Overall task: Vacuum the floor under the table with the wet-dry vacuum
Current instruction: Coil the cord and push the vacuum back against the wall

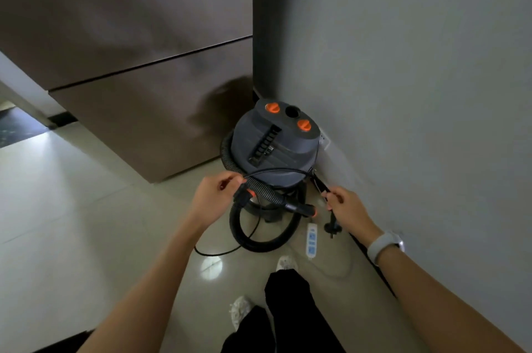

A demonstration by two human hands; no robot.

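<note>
Vacuum (pixel 273 139) upright in corner, both hands pinching cord (pixel 276 171), plug (pixel 332 227) dangling downward

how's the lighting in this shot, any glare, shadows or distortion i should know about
Head view: dim and grey overall; a round glare spot on the glossy pale tile floor; a soft dark shadow on the brown cabinet front beside the grey drum wet-dry vacuum with orange knobs; wide-angle lens bends the cabinet edges and stretches the forearms; left hand and right hand slightly soft.

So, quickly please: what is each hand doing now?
Left hand: closed, pinching the black power cord.
Right hand: closed, gripping the same cord near its plug.
</note>
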